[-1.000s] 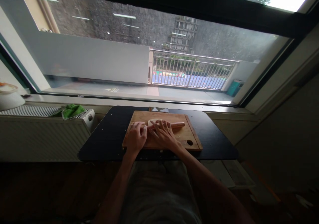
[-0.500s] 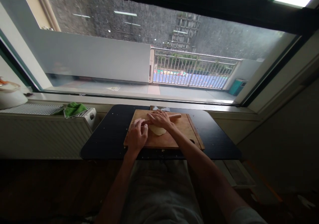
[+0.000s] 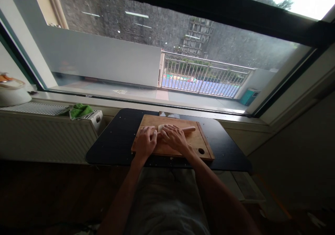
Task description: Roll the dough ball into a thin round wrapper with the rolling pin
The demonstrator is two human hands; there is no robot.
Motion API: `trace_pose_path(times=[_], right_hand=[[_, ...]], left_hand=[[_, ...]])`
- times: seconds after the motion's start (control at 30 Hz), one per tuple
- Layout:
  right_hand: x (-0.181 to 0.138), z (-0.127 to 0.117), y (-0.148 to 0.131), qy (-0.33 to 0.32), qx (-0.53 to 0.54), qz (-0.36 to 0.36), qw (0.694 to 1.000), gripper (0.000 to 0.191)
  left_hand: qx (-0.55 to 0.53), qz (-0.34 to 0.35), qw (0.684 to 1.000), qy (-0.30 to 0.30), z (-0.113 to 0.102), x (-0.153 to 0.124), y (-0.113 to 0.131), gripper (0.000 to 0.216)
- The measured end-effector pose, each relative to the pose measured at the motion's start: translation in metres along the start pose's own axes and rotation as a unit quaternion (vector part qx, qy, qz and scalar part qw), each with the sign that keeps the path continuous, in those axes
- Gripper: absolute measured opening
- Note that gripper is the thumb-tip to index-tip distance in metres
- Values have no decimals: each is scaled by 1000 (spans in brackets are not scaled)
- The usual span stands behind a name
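Single head-worn view, directed forward and downward from above the wearer's clothing (image 3: 169, 203), which occupies the lower centre of the frame. The left forearm (image 3: 125, 189) and right forearm (image 3: 217, 189) enter at the bottom edge, nearest the lens, and converge toward the cutting board (image 3: 196, 139) at mid-frame. The wide field takes in the whole width of the table (image 3: 110, 144); the window (image 3: 110, 60), farther off, spans the upper half, its sill line sloping down rightward.
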State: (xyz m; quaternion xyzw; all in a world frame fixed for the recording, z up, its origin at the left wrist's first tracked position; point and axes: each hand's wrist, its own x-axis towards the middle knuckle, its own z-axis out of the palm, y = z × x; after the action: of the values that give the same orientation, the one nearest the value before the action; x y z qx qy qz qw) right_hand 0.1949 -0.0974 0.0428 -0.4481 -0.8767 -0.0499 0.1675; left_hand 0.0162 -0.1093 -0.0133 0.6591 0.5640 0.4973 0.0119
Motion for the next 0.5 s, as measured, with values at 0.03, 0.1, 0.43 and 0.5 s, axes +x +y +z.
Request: trace_pose_path(times=[0.03, 0.1, 0.43, 0.5], right_hand=[[-6, 1, -2, 12, 6, 0, 1000, 41], [-17, 3, -6, 33, 17, 5, 999, 40], [6, 6, -2, -7, -30, 15, 999, 40], [15, 10, 2, -32, -51, 23, 998, 39]], left_hand=[[1, 2, 1000, 1, 0, 0, 0, 28], [4, 2, 1000, -1, 1, 0, 0, 28], [5, -1, 1000, -10, -1, 0, 2, 28], [3, -1, 1000, -13, -2, 0, 3, 28]])
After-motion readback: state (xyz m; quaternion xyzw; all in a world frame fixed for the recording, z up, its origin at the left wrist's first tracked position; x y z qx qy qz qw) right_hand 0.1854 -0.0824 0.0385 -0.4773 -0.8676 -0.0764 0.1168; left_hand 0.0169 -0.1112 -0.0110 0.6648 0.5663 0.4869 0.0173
